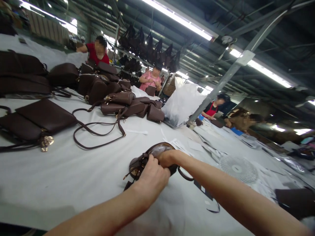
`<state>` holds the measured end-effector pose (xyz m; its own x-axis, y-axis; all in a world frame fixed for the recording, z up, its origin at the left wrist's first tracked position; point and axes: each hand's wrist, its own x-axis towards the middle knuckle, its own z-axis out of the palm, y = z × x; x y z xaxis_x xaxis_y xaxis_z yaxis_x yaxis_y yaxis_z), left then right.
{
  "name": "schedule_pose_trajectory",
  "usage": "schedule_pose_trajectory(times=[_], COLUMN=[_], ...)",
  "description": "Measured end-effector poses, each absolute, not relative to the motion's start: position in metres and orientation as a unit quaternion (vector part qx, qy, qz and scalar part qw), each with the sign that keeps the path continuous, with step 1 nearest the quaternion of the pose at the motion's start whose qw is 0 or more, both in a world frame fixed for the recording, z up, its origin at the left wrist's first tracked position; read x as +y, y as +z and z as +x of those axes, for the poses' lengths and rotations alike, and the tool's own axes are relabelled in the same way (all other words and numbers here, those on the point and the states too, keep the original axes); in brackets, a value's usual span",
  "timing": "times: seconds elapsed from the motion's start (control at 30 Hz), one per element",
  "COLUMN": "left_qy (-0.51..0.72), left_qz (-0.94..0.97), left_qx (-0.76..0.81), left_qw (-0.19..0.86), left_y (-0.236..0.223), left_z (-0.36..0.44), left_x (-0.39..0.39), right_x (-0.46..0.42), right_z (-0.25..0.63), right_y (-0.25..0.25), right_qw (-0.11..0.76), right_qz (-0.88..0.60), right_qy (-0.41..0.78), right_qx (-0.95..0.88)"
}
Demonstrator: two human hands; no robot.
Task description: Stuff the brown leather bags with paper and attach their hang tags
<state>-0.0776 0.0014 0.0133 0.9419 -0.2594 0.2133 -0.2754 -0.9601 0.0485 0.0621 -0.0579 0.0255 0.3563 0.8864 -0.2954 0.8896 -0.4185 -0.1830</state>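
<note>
A small dark brown handbag (161, 148) lies tilted on the pale table in front of me, with dark straps and gold-coloured metal parts at its left end. My left hand (155, 173) is closed on its near edge, fingers bent and pressed together. Against the bag, just behind the left hand, is my right hand (167, 158), its wrist bent down. The right fingers are hidden by the bag and the left hand, so whether they reach inside cannot be told. A curved brown handle (185, 176) sticks out to the right of the bag.
Brown handbags (118, 98) are heaped at the back left. One larger bag (48, 116) with a gold charm lies nearer. A white fan (237, 168), a plastic-wrapped bundle (183, 103) and a slanted post (219, 83) stand right. Several co-workers sit beyond.
</note>
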Motion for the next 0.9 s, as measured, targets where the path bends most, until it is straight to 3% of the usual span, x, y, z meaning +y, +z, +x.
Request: schedule_pose_trajectory(times=[0.13, 0.23, 0.4, 0.6, 0.77, 0.9], left_qy=[0.083, 0.088, 0.102, 0.157, 0.285, 0.341], left_qz=[0.981, 0.977, 0.98, 0.973, 0.914, 0.91], left_qx=[-0.158, -0.17, -0.159, -0.082, -0.025, 0.008], left_qw=[0.082, 0.092, 0.066, 0.149, 0.287, 0.233], left_y=[0.019, 0.014, 0.014, 0.021, 0.01, 0.004], left_z=[-0.072, -0.064, -0.06, -0.049, -0.042, -0.043], left_x=[0.015, 0.02, 0.019, 0.023, 0.035, 0.039], right_x=[-0.074, -0.108, -0.154, -0.122, -0.088, -0.102], right_z=[0.056, 0.046, 0.046, 0.038, 0.034, 0.049], right_y=[0.083, 0.104, 0.086, 0.096, 0.098, 0.082], right_qw=[0.073, 0.101, 0.147, -0.028, -0.104, -0.127], right_qz=[0.791, 0.84, 0.885, 0.828, 0.806, 0.854], right_qy=[-0.25, -0.146, -0.061, 0.018, 0.07, 0.072], right_qx=[0.554, 0.512, 0.438, 0.56, 0.579, 0.5])
